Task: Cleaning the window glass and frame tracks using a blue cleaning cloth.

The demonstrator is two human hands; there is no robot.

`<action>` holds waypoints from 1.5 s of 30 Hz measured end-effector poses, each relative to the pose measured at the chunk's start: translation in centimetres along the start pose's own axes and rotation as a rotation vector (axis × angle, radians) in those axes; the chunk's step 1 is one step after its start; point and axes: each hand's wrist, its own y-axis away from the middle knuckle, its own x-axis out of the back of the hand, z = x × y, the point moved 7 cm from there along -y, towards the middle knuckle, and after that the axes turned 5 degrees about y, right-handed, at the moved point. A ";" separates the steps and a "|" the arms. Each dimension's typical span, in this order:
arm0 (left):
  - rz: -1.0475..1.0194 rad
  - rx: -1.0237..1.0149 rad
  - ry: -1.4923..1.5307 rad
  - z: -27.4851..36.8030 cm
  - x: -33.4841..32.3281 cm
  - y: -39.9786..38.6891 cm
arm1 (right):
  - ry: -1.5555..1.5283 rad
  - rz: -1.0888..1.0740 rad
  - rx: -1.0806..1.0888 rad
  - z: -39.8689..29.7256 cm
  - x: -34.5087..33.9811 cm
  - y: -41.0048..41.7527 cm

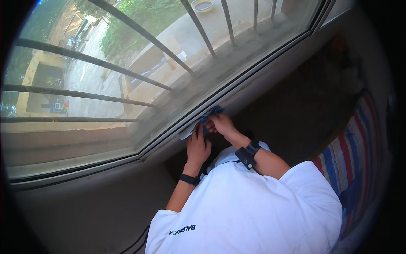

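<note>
At the inner ledge of a window, my right hand (222, 123) has its fingers bent around a crumpled blue piece (216, 110), which looks like thin plastic film or a wrapper. Close beside it, my left hand (198, 146) reaches up with its fingertips on a pale flat piece (187, 132) at the sill. Whether the pale piece and the blue one are joined is hidden by the fingers. My left thumb stands apart from the other fingers, and I cannot tell if that hand grips or only presses. Both wrists wear black straps, and the right one carries a small black device.
A glass pane in a metal window frame (228, 85) runs diagonally past my hands, with dark metal bars (152, 39) outside. Beyond lie a paved yard and a white basin (203, 5). Striped fabric (345, 155) is at my right. Black cables (138, 241) hang at lower left.
</note>
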 end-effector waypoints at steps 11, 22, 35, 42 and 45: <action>0.052 -0.028 0.011 5.5 -3.6 -3.0 | -0.049 0.077 -0.024 -2.1 6.6 1.1; 0.055 -0.044 0.044 5.4 -3.7 -4.6 | -0.046 0.207 0.055 -2.1 7.6 -0.3; -0.117 -0.203 0.082 3.6 -3.1 -7.0 | 0.057 0.268 0.015 -4.2 7.8 -1.7; -0.183 -0.308 0.098 7.2 -3.2 -10.3 | 0.058 0.284 -0.018 -6.6 11.9 -2.2; -0.162 -0.338 0.072 10.3 -4.1 -11.4 | 0.038 0.233 -0.019 -7.0 13.6 -1.8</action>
